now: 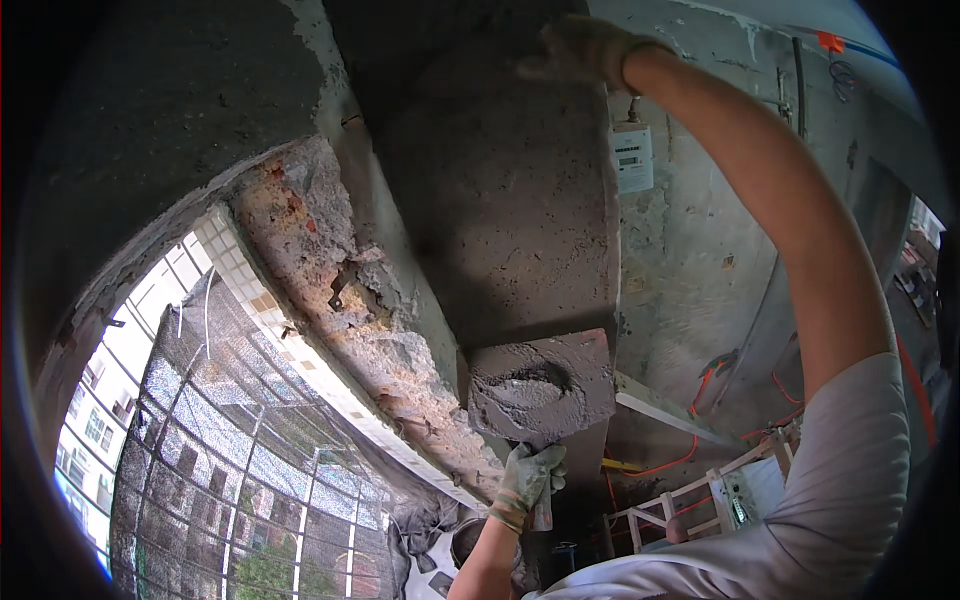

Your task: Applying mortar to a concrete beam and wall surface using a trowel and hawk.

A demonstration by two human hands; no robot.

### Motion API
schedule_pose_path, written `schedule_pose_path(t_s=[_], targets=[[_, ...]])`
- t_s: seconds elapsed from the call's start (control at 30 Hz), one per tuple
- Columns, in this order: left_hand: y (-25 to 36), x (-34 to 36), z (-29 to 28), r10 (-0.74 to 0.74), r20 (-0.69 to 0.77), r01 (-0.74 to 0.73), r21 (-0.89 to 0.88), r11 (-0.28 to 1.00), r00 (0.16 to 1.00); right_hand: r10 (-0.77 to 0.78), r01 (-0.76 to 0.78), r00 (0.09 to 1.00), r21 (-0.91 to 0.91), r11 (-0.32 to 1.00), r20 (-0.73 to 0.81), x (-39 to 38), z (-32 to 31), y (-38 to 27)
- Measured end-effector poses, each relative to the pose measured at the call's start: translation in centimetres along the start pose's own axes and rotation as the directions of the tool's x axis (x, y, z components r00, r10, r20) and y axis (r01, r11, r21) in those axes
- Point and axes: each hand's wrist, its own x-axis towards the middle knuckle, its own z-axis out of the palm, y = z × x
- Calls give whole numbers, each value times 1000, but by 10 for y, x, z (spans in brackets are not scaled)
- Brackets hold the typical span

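Note:
My left hand (530, 480), in a pale glove, is closed under a plasterer's hawk (607, 372), gripping it from below. A heap of wet grey mortar (535, 390) with a hollow in its middle covers most of the hawk. My right hand (590, 52), gloved too, is raised high against the dark, freshly coated wall strip (500, 190). Its fingers look curled, but shadow hides what they hold. The hawk is close to the lower part of that strip, by the corner edge.
Left of the strip lies a rough, broken window reveal (330, 270) with a tiled edge (262, 305) and a barred, netted window (250, 450). A meter box (633, 158) hangs on the right wall. Orange hoses (660, 467) and a wooden frame (690, 505) are lower right.

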Motion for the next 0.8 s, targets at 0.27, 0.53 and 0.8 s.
schedule_pose_path(t_s=[0.27, 0.53, 0.8], targets=[[-19, -3, -27, 22, -22, -21, 68, 997, 1000, 95, 119, 946, 603, 789, -310, -55, 97, 70], [-13, 14, -12, -6, -27, 8, 97, 995, 1000, 203, -163, 973, 949, 270, 109, -46, 135, -110], [1, 18, -5, 35, 13, -36, 95, 995, 999, 367, -269, 929, 590, 762, -50, -61, 86, -22]])
